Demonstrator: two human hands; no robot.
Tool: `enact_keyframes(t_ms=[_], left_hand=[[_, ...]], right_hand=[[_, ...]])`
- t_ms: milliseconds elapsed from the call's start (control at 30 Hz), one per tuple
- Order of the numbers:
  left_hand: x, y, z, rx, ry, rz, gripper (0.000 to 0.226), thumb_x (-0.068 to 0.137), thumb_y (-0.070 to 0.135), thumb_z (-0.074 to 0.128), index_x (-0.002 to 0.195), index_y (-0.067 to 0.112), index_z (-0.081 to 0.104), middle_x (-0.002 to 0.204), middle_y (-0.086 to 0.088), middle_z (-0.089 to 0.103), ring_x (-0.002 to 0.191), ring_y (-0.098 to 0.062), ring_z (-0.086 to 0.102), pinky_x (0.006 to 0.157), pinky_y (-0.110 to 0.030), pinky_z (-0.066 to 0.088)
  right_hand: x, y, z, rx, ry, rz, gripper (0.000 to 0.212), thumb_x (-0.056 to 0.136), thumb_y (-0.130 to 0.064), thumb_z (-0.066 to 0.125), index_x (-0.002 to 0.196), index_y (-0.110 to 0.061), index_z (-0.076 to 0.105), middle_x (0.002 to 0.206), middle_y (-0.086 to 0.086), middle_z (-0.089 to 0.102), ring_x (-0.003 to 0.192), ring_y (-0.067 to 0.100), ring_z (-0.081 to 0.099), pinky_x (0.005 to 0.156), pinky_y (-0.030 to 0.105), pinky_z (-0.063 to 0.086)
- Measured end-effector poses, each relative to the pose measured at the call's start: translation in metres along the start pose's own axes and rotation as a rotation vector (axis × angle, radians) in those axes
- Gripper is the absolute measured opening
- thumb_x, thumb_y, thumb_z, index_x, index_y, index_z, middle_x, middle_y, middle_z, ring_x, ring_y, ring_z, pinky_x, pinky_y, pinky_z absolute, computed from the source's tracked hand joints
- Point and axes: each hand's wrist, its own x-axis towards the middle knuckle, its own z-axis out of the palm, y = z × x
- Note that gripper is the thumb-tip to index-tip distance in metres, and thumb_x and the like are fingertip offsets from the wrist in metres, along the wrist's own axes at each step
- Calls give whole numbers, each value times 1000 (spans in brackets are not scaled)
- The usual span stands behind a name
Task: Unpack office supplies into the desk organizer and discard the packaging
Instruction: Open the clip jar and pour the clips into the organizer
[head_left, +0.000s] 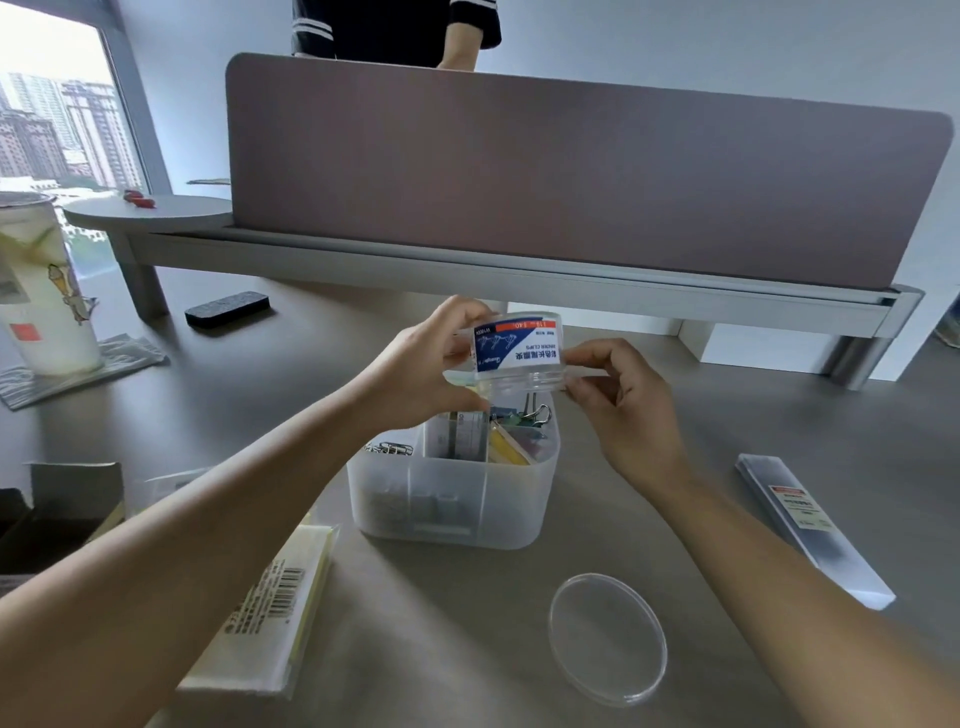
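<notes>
Left hand (421, 364) and right hand (621, 400) are both gripping a small clear round plastic tub with a blue-and-white binder-clip label (514, 351), holding it upside down directly above the organizer. Left fingers are wrapping the tub's left side, thumb pressing underneath; right thumb and forefinger are pinching its right edge, remaining fingers curling loosely. The label is reading inverted.

The translucent white plastic desk organizer with inner dividers (452, 493) is sitting on the grey desk (467, 623), just below the tub. Coloured binder clips (522, 421) are piling in the organizer's back right compartment. Silver paper clips (389, 448) are lying in the organizer's left compartment. A middle compartment is holding a printed card, too blurred to read.

In front of the organizer to the right, a clear round plastic lid (608, 639) is lying flat on the desk. Front left of the organizer, a flat white packet with a barcode and yellow edge (265, 613) is lying partly under the left forearm. Well right of the organizer, a long clear sleeve with a red-and-white label (810, 525) is lying flat. Far left of the organizer, a tall white drink cup (41, 291) is standing on a patterned napkin, and a black rectangular pad (227, 309) is lying behind left. Behind the organizer, a mauve divider panel (571, 171) is standing.
</notes>
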Motion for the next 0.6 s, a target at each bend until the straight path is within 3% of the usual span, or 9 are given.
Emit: enact_keyframes(t_ms=[100,233,300,433,533,600], left_hand=[[1,2,0,-55,6,8,64,64,-2,73,110,22,36,113,5,51,100,-12,56,78,-13,50],[3,1,0,-113,52,-58,66,60,0,77,114,19,44,120,-9,56,102,-28,59,89,-42,52],[2,2,-1,-155,88,-95,62,60,1,77,109,24,47,118,-13,57,98,-30,60,87,-48,51],[-2,10,-5,-161,139,-143,54,68,13,73,113,23,46,112,-15,58,84,-23,61,77,-44,53],[-13,28,-12,-97,194,-205,56,75,30,66,124,23,40,93,-13,60,82,-22,62,81,-40,52],[-30,45,-15,-203,235,-264,39,80,32,61,115,27,47,82,-5,60,61,-9,63,65,-25,54]], right_hand=[[0,-3,0,57,8,-2,26,86,-2,50,90,-28,50,91,-27,53,85,0,59,75,11,51],[3,-7,2,168,30,60,31,86,2,48,86,-29,53,87,-20,57,81,5,60,73,12,52],[5,-9,4,213,17,105,29,86,1,49,88,-28,55,88,-16,59,83,9,60,75,18,53],[5,-19,6,271,-50,171,28,85,-2,51,91,-30,54,93,-13,59,96,15,58,84,27,50],[-2,-32,-2,287,-87,187,25,85,-5,52,98,-26,53,99,-6,59,94,8,56,74,11,49],[-17,-40,-11,243,-114,226,26,85,-12,54,110,-21,50,106,-3,55,93,3,53,65,2,45]])
